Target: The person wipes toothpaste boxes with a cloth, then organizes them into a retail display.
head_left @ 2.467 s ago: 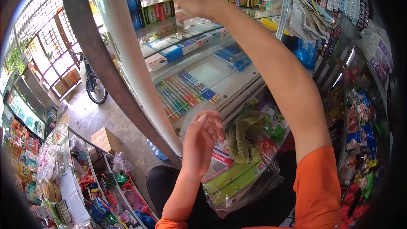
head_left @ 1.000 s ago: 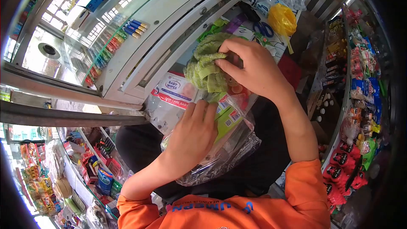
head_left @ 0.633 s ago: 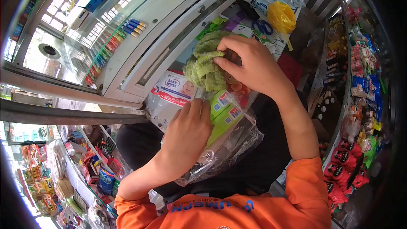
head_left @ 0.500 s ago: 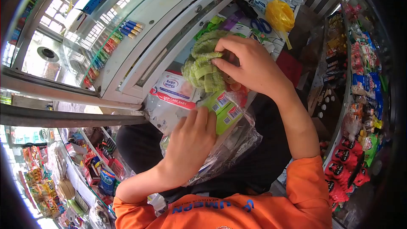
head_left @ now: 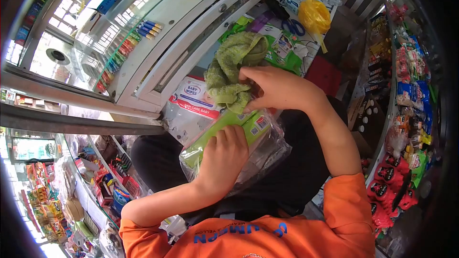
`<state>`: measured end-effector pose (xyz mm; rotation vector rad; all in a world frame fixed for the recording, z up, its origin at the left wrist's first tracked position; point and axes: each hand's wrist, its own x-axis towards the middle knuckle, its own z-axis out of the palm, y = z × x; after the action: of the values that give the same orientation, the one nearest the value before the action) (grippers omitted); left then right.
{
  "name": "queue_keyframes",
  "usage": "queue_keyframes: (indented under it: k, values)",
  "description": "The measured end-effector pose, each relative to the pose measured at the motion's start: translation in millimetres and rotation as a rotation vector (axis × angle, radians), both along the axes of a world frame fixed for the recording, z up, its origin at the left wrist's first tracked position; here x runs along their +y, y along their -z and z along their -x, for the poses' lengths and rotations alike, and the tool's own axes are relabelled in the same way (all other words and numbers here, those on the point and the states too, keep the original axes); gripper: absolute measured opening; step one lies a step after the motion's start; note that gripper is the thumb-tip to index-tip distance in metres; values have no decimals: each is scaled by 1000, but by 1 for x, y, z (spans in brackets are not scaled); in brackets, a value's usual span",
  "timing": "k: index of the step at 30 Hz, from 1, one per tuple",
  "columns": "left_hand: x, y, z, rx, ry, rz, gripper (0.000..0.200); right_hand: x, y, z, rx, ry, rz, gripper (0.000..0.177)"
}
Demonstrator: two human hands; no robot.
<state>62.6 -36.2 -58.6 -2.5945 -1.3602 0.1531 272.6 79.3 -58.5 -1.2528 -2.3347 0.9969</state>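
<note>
Right hand [head_left: 279, 91] has dropped lower on the green cloth [head_left: 232, 64].

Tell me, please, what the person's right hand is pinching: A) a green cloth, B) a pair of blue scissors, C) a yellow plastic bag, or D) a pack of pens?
A: the right hand pinches the lower edge of the green cloth, just above the clear bag that the left hand steadies.
</note>
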Motion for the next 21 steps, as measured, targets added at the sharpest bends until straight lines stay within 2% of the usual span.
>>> queue_keyframes:
  k: [7,9,11,12,14,15,16,17,18,20,21]
  values:
    - [2,-35,18,-250,102,105,40,6,16,-5,9,31,-8,52]
    - [-3,-56,22,-310,94,110,42,3,7,-4,-35,38,133,43]
    - [-4,-77,28,-462,46,218,46,4,11,-6,4,-4,84,39]
    - [-5,-83,35,-468,49,189,46,6,11,-7,46,-50,56,35]
    - [-6,-91,50,-635,-62,310,45,7,3,-7,22,-80,0,28]
    - [-6,-96,57,-747,-109,364,44,7,6,-8,40,-59,47,27]
    - [-5,-96,62,-757,-116,344,44,9,5,-7,52,-43,90,25]
    - [-2,-95,67,-961,-135,370,41,1,-19,-2,109,-13,63,22]
    - [0,-94,74,-1167,-152,390,39,5,-16,-1,101,-38,44,22]
    - [8,-88,85,-1221,-194,374,40,14,-3,-4,506,70,214,22]
    - [15,-79,88,-1383,-226,386,42,5,-22,1,545,205,201,23]
